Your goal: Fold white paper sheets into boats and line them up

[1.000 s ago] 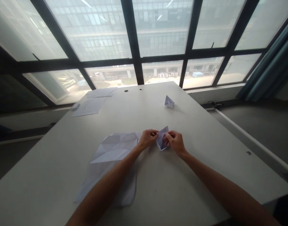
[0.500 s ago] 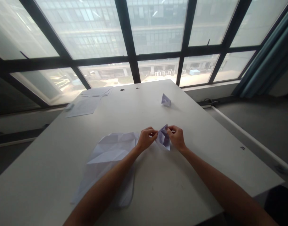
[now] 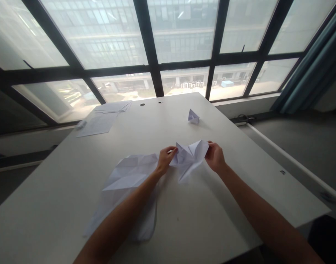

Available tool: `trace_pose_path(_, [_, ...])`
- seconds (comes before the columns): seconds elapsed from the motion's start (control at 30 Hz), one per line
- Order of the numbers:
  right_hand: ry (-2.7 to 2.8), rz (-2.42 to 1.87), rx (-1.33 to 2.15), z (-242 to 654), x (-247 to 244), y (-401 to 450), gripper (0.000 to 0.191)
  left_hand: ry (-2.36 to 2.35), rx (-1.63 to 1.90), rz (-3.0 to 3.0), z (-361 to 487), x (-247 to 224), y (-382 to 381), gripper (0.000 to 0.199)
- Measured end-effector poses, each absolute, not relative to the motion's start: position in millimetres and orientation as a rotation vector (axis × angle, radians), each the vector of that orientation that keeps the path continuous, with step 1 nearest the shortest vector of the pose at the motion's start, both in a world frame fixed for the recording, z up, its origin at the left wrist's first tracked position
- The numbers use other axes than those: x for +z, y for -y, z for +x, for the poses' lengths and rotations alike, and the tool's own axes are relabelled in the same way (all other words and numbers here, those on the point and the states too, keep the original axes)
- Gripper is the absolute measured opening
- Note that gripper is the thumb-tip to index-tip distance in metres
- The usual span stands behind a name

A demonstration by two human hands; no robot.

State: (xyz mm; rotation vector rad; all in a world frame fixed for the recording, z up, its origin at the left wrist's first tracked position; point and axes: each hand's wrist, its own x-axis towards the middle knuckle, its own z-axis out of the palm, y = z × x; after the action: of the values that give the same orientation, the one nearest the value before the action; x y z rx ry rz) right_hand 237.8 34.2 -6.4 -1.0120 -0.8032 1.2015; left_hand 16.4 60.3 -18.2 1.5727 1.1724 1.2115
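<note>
My left hand (image 3: 165, 160) pinches one edge of the folded paper (image 3: 190, 157), and my right hand (image 3: 215, 157) pinches the opposite edge, fingers closed on both. It's spread over the worktop (image 3: 201, 220), beside a creased sheet (image 3: 126, 178), nearer than a small paper shape (image 3: 193, 117).

Between my left hand (image 3: 165, 160) and right hand (image 3: 215, 157) I hold a white, creased, partly folded paper sheet (image 3: 190, 154), its pointed flaps spread, 1 corner pointing towards me over the white worktop (image 3: 206, 216).
</note>
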Motion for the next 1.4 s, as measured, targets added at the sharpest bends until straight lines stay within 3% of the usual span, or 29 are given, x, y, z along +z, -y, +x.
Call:
trace_pose_path(0.17, [0.746, -1.089, 1.242, 253, -18, -41, 0.026, -1.184, 1.123, 1.452, 17, -25, -61, 0.037])
trace_pose_path(0.37, [0.946, -1.240, 1.224, 225, -27, -27, 0.061, -1.204, 1.248, 1.377, 16, -29, -62, 0.045])
trace_pose_path(0.67, [1.016, -1.256, 1.245, 224, -34, -25, 0.052, -1.098, 1.191, 1.127, 17, -30, -63, 0.035])
trace_pose_path(0.8, [1.168, -1.308, 1.244, 229, -32, -25, 0.050, -1.003, 1.078, 1.206, 17, -29, -64, 0.046])
trace_pose_path(0.9, [1.200, -1.320, 1.193, 234, -30, -27, 0.049, -1.013, 1.172, 1.100, 14, -28, -71, 0.053])
trace_pose_path(1.03, [1.122, -1.332, 1.050, 241, -30, -32, 0.049, -1.024, 1.365, 0.861, 8, -30, -80, 0.047])
trace_pose_path(1.23, [1.106, -1.374, 0.772, 241, -38, -36, 0.048, -0.806, 0.836, 0.966, 13, -28, -60, 0.060])
trace_pose_path(1.4, [1.068, -1.467, 0.552, 261, -43, -47, 0.046, -0.897, 0.855, 1.092, 11, -19, -57, 0.076])
